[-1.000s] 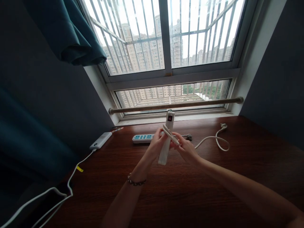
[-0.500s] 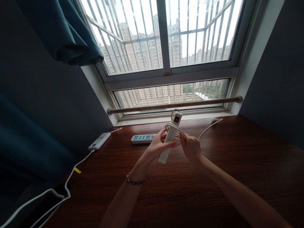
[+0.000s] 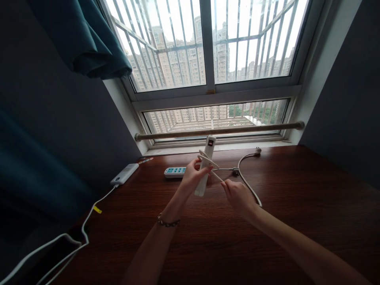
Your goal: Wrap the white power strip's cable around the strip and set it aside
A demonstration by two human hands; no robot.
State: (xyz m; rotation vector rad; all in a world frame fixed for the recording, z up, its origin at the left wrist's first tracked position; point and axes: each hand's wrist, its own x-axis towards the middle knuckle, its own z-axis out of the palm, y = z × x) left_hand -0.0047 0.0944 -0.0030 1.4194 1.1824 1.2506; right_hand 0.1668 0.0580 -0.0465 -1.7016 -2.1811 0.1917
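Note:
A white power strip with a dark switch near its top end stands tilted above the table, held round its middle by my left hand. Its white cord loops across the strip and runs down to my right hand, whose fingers pinch it. Past the right hand the cord curves over the table to a plug at the back. Behind my left hand lies a second power strip with blue sockets, partly hidden. A dark plug rests on the table to the right.
A white power bank with a cable sits at the table's left edge. The brown wooden table reaches to the window sill, with a rail across the window. A blue curtain hangs upper left.
My right hand has drawn the cord down and away from the strip. The strip has shifted slightly left in my left hand. The plug end of the cord has moved left on the table.

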